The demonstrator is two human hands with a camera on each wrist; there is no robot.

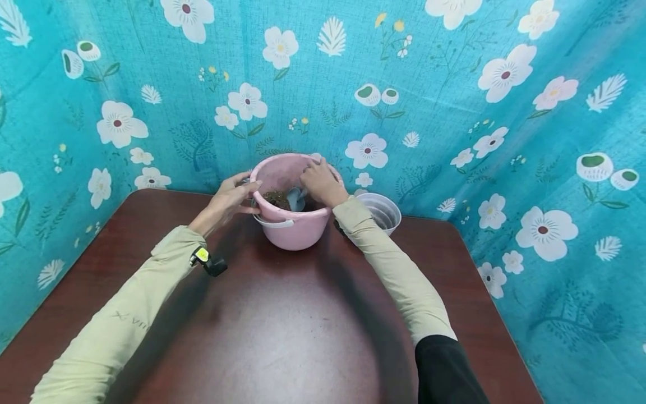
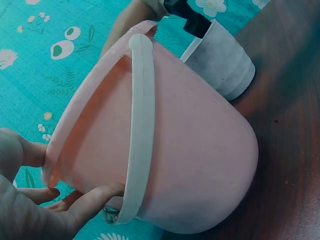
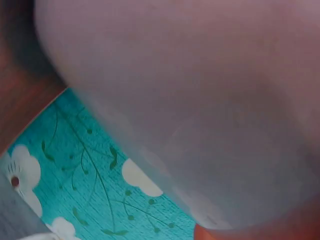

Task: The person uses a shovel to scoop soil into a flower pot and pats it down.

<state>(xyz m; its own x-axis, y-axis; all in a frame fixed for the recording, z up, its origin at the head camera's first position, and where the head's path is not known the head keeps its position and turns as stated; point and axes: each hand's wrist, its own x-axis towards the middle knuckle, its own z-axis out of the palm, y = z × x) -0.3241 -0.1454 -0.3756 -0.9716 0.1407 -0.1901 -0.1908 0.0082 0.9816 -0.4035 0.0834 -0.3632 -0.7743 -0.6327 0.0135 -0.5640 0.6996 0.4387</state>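
A pink bucket [image 1: 295, 233] stands at the back of the table, dark soil [image 1: 276, 199] inside it. My left hand [image 1: 233, 196] grips the bucket's left rim, thumb on top and the other fingers below along the outside. In the left wrist view a finger of that hand [image 2: 75, 212] touches the white handle [image 2: 141, 135], which hangs down the bucket's side. Inside the bucket, my right hand [image 1: 320, 182] holds a small grey-blue trowel [image 1: 296, 199], its blade beside the soil. The trowel's grip is hidden by the hand. The bucket wall [image 3: 175, 100] fills most of the right wrist view.
A greyish-white ribbed pot [image 1: 382, 210] stands right of the bucket, partly behind my right forearm. A blue flowered curtain [image 1: 313, 84] hangs close behind the dark red-brown table [image 1: 282, 325] and along its sides.
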